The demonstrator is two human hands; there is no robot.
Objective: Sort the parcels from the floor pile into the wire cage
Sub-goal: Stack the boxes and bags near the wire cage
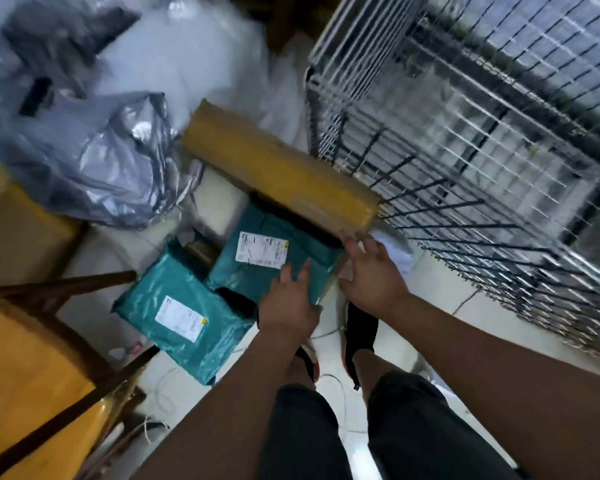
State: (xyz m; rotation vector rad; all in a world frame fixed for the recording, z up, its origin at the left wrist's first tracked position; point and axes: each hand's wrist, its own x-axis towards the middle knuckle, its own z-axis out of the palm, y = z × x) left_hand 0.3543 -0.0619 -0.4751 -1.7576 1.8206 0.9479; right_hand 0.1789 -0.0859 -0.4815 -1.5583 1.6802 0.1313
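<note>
Parcel in teal — white label blurred, unreadable — beneath left hand.

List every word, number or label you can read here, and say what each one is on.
No text here is sharp enough to quote.
On the upper teal parcel, the upper label, white with a small yellow mark: print too blurred to read.
On the lower teal parcel, the lower label, white with a yellow mark: print too blurred to read.
On the long brown box: a pale strip near its end, too blurred to tell whether it bears text.
</note>
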